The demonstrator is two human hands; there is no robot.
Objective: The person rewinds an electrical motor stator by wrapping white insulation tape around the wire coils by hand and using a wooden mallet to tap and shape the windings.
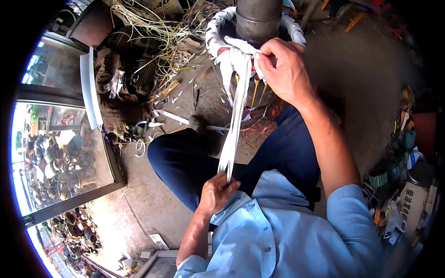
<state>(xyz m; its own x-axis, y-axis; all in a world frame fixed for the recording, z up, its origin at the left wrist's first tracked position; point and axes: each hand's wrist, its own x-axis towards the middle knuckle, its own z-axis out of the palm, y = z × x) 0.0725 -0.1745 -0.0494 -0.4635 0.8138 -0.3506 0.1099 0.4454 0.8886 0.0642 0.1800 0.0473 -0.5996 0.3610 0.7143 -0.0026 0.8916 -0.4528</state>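
Note:
In front of me stands a ring-shaped coil bundle (214, 36) wrapped in white tape, encircling a thick grey metal cylinder (258, 21). A long strip of white cloth tape (236, 120) runs taut from the ring's near side down toward my lap. My left hand (217, 192) is closed around the strip's lower end, close to my waist. Up at the ring, my right hand (283, 69) pinches a piece of the white tape between thumb and fingers. Below the ring hang reddish wires and a few yellow-tipped leads (255, 90), partly hidden by the strip.
Tangled pale wires (160, 28) lie at the far left. White scraps and a flat white strip (171, 116) litter the concrete floor. A glass-paned metal frame (69, 201) stands at the left. Along the right are a cardboard box (412, 204) and assorted clutter.

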